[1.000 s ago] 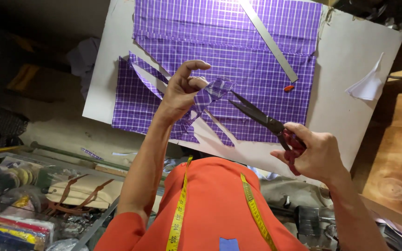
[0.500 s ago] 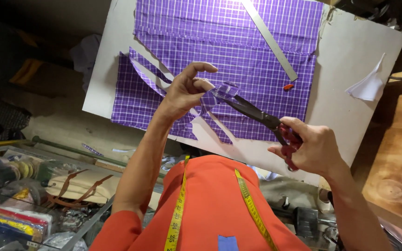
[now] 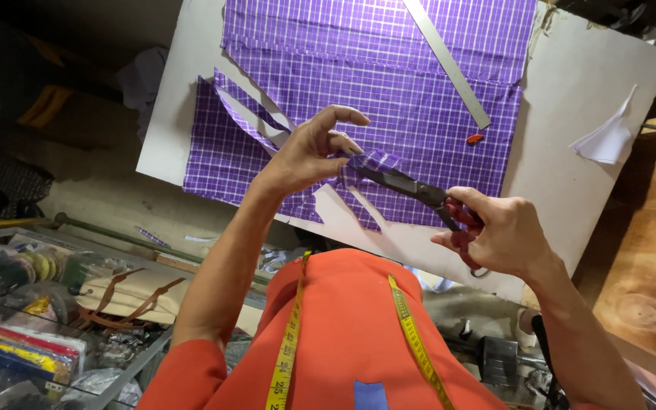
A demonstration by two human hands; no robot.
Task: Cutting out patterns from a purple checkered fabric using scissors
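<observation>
Left hand point(image 3: 305, 156) pinched the purple checked fabric point(image 3: 411, 114) at centre of the white surface point(image 3: 586, 83); right hand point(image 3: 499, 231), at four o'clock, gripped scissors point(image 3: 411, 188), whose blades risked nicking the nearby fingertips.

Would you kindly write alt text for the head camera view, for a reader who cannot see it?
Seen from above, a person's right hand works dark scissors into purple checked fabric that the left hand pinches up from a white board. A metal ruler lies across the fabric, and a yellow tape measure hangs over their orange shirt.
</observation>
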